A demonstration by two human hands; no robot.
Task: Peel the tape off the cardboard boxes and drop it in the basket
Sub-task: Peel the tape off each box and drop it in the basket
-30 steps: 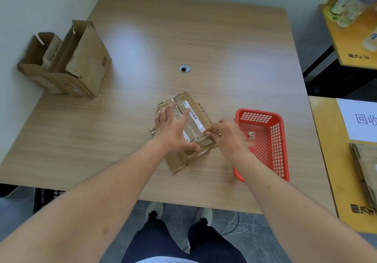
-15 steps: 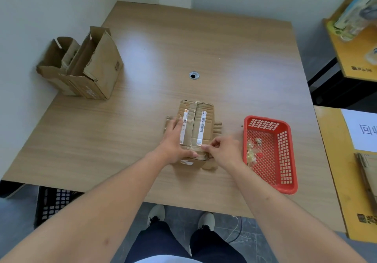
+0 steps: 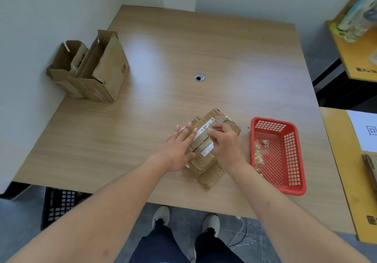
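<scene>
Right now the left hand [image 3: 177, 150] lies with straight fingers pressed flat on the near-left part of the flattened brown cardboard box [image 3: 210, 150], which sits on the wooden table [image 3: 142, 130] just left of the red plastic mesh basket [image 3: 279, 156]. The right hand [image 3: 226, 142] has its fingertips curled onto the white label strip [image 3: 206, 128], seemingly picking at the tape there, though whether an edge is actually pinched cannot be told. Likely risks: the tape tearing into slivers or pulling up cardboard, or the box sliding if the left hand's pressure eases. Crumpled clear tape scraps [image 3: 260, 152] already lie in the basket.
</scene>
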